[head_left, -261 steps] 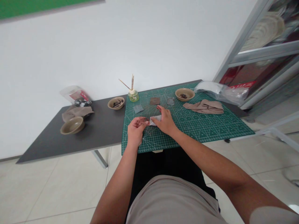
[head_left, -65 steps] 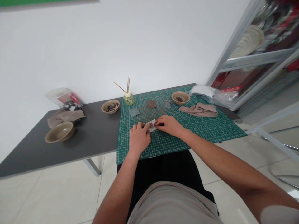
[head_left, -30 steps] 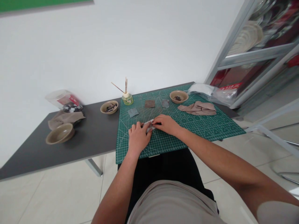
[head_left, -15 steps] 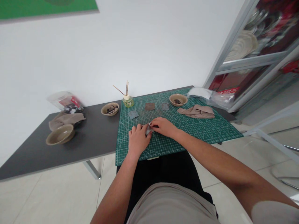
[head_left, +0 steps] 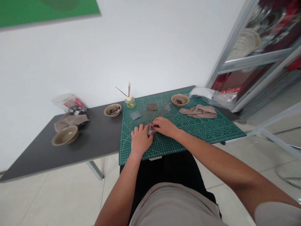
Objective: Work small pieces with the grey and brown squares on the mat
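Note:
Over the green cutting mat, my two hands meet close to its front edge. My left hand lies low on the mat, its thumb and fingers closed around a small light-grey piece that looks like thin sheet or cloth. From the other side, my right hand pinches at the top of that piece with bent fingers. Something small and dark shows by the right fingertips, too small to name. Behind the hands lie a blue-grey square, a brown square and a grey square.
A bowl with dark pieces and a crumpled beige cloth are on the mat's right. A reed diffuser stands at its left back corner. Farther left are a bowl of stones, another bowl and a plastic tub.
The camera view has shifted slightly, so the table appears a little farther right. Both hands keep nearly the same hold on the light-grey piece.

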Demonstrator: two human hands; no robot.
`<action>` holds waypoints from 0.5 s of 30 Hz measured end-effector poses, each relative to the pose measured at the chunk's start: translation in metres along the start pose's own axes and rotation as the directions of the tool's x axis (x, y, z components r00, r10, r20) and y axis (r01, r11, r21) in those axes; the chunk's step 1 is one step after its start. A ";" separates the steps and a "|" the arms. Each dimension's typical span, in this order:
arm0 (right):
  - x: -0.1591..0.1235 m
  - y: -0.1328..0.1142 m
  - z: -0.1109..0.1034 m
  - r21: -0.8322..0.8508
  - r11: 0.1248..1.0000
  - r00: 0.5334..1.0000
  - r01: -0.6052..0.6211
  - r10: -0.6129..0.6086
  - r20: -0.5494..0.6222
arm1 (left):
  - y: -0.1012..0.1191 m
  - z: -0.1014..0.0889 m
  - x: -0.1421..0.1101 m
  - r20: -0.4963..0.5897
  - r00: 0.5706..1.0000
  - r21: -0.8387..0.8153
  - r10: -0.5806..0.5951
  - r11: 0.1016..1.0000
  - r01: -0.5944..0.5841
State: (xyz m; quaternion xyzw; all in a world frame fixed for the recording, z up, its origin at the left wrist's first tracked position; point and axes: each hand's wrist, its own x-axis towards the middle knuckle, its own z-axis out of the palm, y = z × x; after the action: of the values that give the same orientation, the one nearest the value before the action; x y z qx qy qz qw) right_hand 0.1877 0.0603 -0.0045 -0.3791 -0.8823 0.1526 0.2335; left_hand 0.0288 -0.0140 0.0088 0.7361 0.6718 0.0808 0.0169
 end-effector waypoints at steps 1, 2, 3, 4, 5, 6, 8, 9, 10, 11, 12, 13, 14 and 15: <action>0.000 0.000 0.000 -0.018 1.000 1.000 -0.017 0.017 -0.010 | 0.000 0.000 0.000 -0.003 1.000 -0.007 0.002 1.000 -0.002; -0.001 0.000 0.000 -0.038 0.999 0.999 -0.035 0.034 -0.021 | -0.001 0.000 0.000 -0.008 1.000 -0.015 0.002 1.000 -0.002; -0.003 -0.001 0.000 -0.058 0.997 0.998 -0.050 0.048 -0.034 | -0.002 0.001 0.000 -0.013 1.000 -0.024 0.001 1.000 -0.002; -0.005 -0.002 0.000 -0.075 0.995 0.997 -0.061 0.058 -0.046 | -0.002 0.001 0.000 -0.018 1.000 -0.032 -0.001 0.999 0.000; -0.008 -0.004 0.000 -0.085 0.994 0.996 -0.067 0.062 -0.057 | -0.003 0.001 0.000 -0.022 1.000 -0.038 -0.003 0.999 0.002; -0.010 -0.005 0.001 -0.088 0.994 0.996 -0.065 0.059 -0.063 | -0.003 0.001 0.001 -0.026 1.000 -0.043 -0.004 0.999 0.003; -0.012 -0.008 0.004 -0.069 0.997 0.998 -0.030 0.026 -0.055 | -0.002 0.001 0.000 -0.028 1.000 -0.046 -0.006 0.999 0.005; -0.012 -0.009 0.006 -0.050 0.999 0.999 0.000 -0.002 -0.042 | -0.002 0.001 0.000 -0.026 1.000 -0.046 -0.007 0.999 0.006; -0.011 -0.010 0.008 -0.030 0.999 0.999 0.030 -0.031 -0.026 | -0.002 0.000 0.000 -0.023 1.000 -0.047 -0.010 0.999 0.009; -0.008 -0.010 0.009 -0.011 0.999 0.999 0.053 -0.053 -0.013 | -0.001 0.000 -0.001 -0.019 1.000 -0.047 -0.014 0.999 0.013; -0.005 -0.010 0.010 0.004 0.998 0.998 0.064 -0.064 -0.005 | -0.001 -0.001 -0.001 -0.016 1.000 -0.049 -0.016 0.999 0.015; -0.002 -0.009 0.011 0.013 0.998 0.998 0.060 -0.060 -0.005 | -0.001 -0.001 -0.001 -0.014 1.000 -0.052 -0.019 0.998 0.018; 0.000 -0.008 0.011 0.012 0.999 0.999 0.042 -0.041 -0.010 | -0.001 -0.001 -0.001 -0.013 1.000 -0.055 -0.022 0.998 0.021; 0.001 -0.008 0.010 0.003 1.000 1.000 0.015 -0.015 -0.020 | -0.001 -0.001 -0.001 -0.013 1.000 -0.060 -0.024 0.998 0.023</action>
State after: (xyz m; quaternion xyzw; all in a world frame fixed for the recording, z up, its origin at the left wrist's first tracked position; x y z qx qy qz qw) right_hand 0.1772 0.0552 -0.0089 -0.3736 -0.8826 0.1483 0.2438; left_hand 0.0275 -0.0148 0.0099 0.7267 0.6779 0.1056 0.0352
